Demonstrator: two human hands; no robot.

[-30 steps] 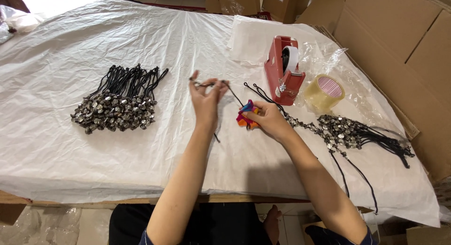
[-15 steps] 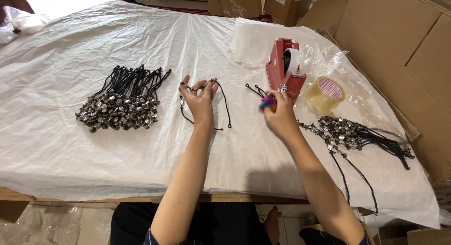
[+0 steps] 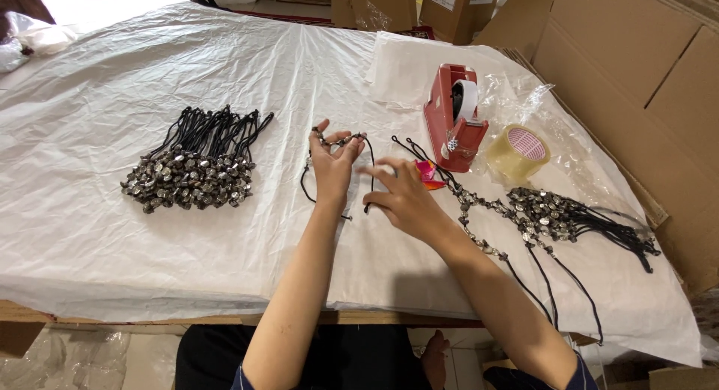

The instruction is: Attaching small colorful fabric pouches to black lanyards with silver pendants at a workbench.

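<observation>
Toward the table's left edge lies a finished heap of beaded cords (image 3: 193, 169) on the white sheet (image 3: 90, 233). Mid-table, the left hand (image 3: 332, 165) pinches one beaded black cord (image 3: 352, 141) in gathered loops, while the right hand (image 3: 404, 199), fingers loosely curled around a small pink-orange piece (image 3: 428, 173), reaches over. This looks like the bundling step; next it needs steady looping, with the tape dispenser (image 3: 455, 117) and loose cords (image 3: 554, 214) toward the right edge.

One view only — a head-worn camera, looking forward and steeply down from above the near edge of the desk (image 3: 90, 233). Both forearms run up from the bottom edge to the hands (image 3: 333, 165) at the centre, close to the lens. The far end of the desk lies toward the top, cardboard boxes (image 3: 644, 68) at right — the floor shows below
</observation>
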